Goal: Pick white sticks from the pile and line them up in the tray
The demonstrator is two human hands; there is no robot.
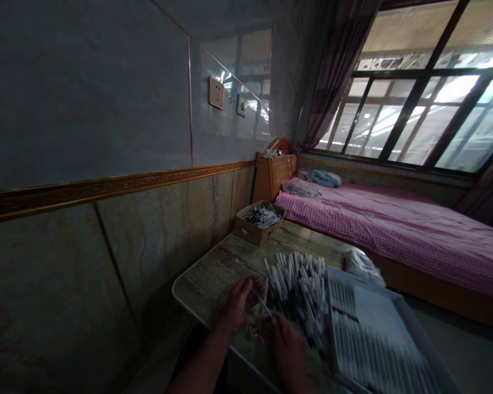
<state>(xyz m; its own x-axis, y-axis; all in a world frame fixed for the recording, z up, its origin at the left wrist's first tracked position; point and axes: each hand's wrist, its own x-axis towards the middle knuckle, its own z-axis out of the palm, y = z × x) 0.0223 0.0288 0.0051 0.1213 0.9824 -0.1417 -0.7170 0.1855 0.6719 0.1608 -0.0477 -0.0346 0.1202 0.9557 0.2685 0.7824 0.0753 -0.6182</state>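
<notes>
Grip status: left hand closed narrow on a slim tube, which projects from the fingers to the right, toward the right hand. Right hand: curled downward, just beside the tube's far end; contact with the tube and any held item cannot be determined. Both hands sit at the near-left edge of a pile of similar tubes, white with dark parts, lying in mixed directions on a wood-patterned table. Tray: located right of the pile, touching or nearly touching it, with tubes aligned in rows. Cardboard box: at the table's far end, containing more tubes. White bag: on the far side of the tray. Bed: beyond the table, with a pink checked sheet, beneath a window.
</notes>
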